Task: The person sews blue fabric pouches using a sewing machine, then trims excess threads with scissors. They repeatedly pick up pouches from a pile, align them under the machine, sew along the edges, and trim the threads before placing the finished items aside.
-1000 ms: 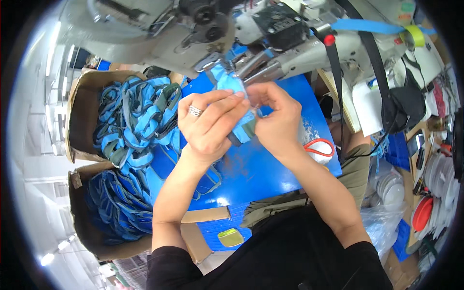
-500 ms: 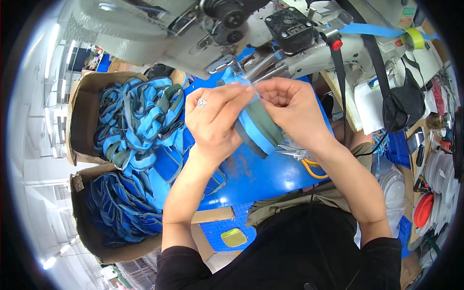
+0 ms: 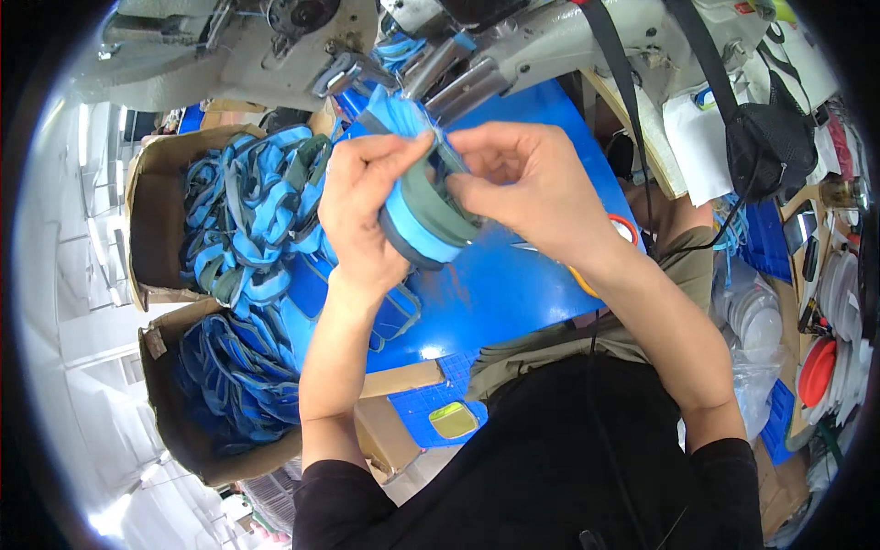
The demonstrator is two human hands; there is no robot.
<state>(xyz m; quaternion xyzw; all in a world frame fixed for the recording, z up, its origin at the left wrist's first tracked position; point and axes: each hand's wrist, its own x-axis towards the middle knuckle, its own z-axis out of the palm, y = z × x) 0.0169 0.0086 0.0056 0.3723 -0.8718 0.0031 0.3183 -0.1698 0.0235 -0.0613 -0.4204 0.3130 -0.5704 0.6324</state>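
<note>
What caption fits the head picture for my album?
The left hand grips a striped fabric band over a blue table, right hand at its edge.

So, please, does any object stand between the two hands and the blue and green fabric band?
Nothing visible does. The left hand holds the fabric band directly, and the right hand's fingers are at its right edge. The scissors lie aside on the blue table, partly under the right forearm.
</note>
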